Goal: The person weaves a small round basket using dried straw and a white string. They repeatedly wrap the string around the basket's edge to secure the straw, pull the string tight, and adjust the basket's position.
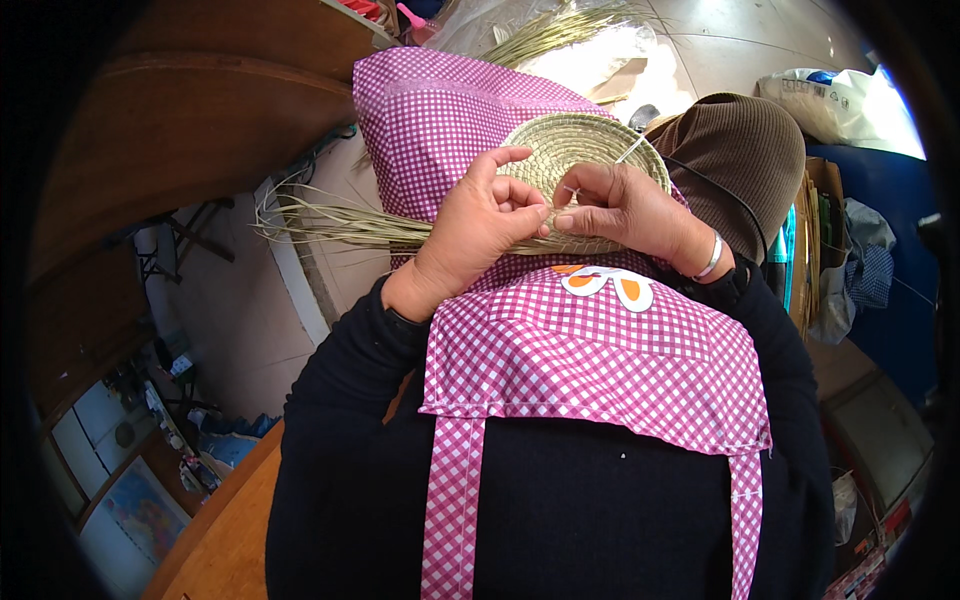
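A round, shallow basket of coiled dry grass rests on my lap, partly covered by my hands. From its near side a loose bundle of grass stalks trails off to the left, beneath my left hand. The left thumb and fingers pinch at the near rim, where the bundle meets the coil; the exact grip is partly hidden. Close beside them, my right hand has thumb and forefinger curled together around a thin pale strand. A white strip crosses the far-right rim behind the right knuckles.
A checked pink apron covers my lap beside a brown corduroy knee. More grass stalks lie on plastic ahead. Dark wooden furniture stands left. At right are a white bag and a cardboard box.
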`<state>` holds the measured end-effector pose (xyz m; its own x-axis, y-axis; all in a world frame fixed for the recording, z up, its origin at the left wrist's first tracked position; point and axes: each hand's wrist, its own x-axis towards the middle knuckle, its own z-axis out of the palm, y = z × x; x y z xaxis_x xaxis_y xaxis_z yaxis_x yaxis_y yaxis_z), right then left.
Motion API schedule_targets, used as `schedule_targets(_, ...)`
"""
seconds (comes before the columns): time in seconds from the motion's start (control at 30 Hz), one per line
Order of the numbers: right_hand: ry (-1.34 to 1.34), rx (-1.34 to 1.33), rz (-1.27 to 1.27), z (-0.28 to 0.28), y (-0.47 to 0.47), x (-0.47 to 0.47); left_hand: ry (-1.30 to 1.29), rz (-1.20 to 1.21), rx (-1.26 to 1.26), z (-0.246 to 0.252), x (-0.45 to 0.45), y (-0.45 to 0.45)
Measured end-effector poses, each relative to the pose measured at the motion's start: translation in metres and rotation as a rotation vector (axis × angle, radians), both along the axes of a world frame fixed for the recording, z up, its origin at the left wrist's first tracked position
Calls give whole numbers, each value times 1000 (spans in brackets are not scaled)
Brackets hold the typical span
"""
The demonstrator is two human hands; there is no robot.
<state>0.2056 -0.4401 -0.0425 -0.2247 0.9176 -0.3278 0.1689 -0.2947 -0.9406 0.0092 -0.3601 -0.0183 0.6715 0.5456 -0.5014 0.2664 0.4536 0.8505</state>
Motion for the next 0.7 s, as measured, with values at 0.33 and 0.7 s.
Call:
schedule_targets(0.33, 55, 101, -67, -8, -1, -3, -11, -14, 27, -2, 2, -2)
schedule_targets(0.7, 55, 115, -61, -2, -6, 6, -19, 83, -70, -4, -1, 1)
